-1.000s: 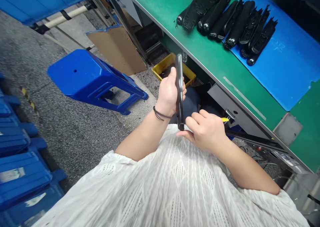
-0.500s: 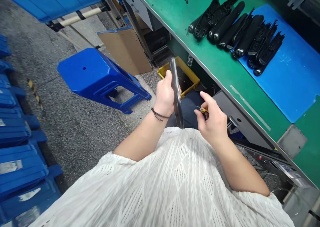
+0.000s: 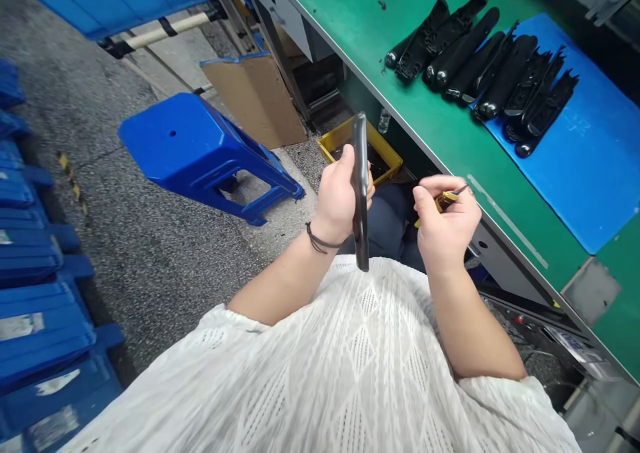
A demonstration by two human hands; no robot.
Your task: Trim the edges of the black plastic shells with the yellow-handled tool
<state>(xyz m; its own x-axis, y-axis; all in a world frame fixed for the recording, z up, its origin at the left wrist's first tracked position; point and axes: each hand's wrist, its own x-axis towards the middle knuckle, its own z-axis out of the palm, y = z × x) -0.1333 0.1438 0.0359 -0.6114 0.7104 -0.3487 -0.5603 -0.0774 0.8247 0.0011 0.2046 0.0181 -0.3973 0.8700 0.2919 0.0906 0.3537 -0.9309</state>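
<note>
My left hand (image 3: 339,193) is closed round a long, glossy black part (image 3: 361,200), held roughly upright in the picture above my lap. A yellow tool (image 3: 445,201) with a thin dark tip is gripped in my right hand (image 3: 447,226), to the right of the black part and apart from it. The tip points up and right. Several similar black parts (image 3: 510,73) lie side by side on the green table (image 3: 430,133), some of them over a blue mat (image 3: 590,166).
A yellow crate (image 3: 333,148) stands on the floor beyond my left hand. The blue stool (image 3: 173,136) is to the left, with a cardboard sheet (image 3: 257,100) behind it. Blue bins (image 3: 43,320) line the far left. The table's edge runs diagonally past my right hand.
My right hand has moved right and slightly up, turning so that the yellow tool shows more. The black part in my left hand has shifted slightly right and stands straighter.
</note>
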